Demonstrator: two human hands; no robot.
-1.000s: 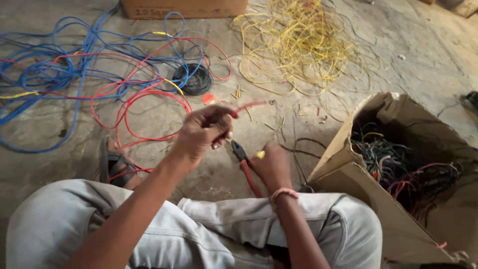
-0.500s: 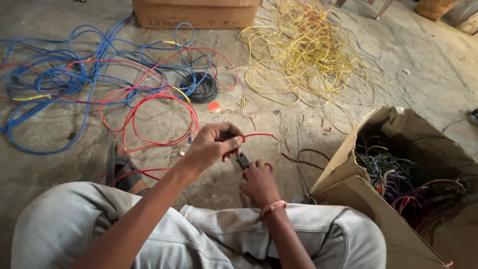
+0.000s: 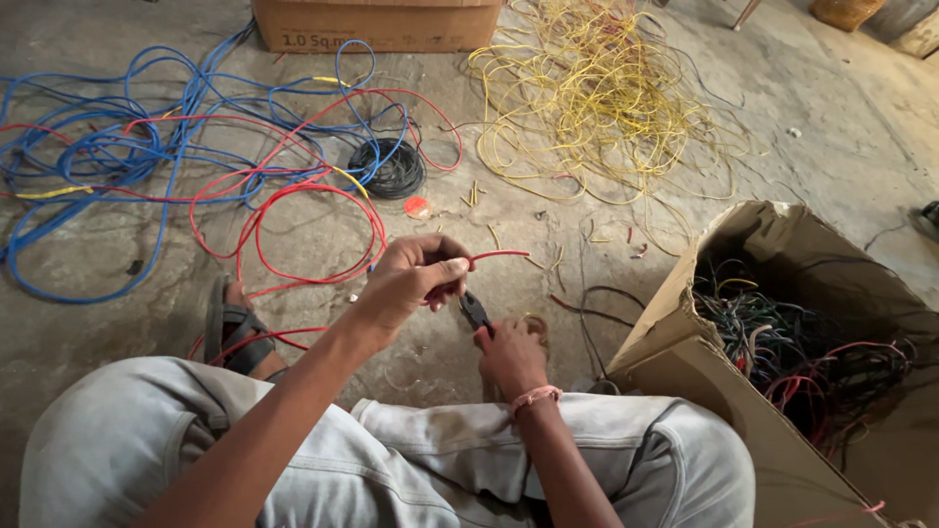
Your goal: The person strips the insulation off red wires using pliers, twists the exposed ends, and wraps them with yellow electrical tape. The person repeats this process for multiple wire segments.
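I sit on a concrete floor with my legs folded. My left hand (image 3: 411, 282) pinches a red wire (image 3: 497, 256) whose short free end sticks out to the right of my fingers. My right hand (image 3: 511, 354) sits just below it and grips a pair of dark pliers (image 3: 475, 311), with the jaws up against the wire beside my left fingers. The rest of the red wire (image 3: 293, 210) loops away over the floor to the left.
Blue wire tangle (image 3: 88, 156) lies far left, a black coil (image 3: 389, 168) and a small red cap (image 3: 418, 207) ahead, a yellow wire heap (image 3: 597, 98) beyond. An open cardboard box (image 3: 685, 323) of mixed wires stands right. Another box (image 3: 377, 24) is at the back. My sandalled foot (image 3: 235, 328) is left.
My hands have come a little closer together, with the pliers brought up to the red wire. The view has tilted slightly downward. The wire's free end still points right.
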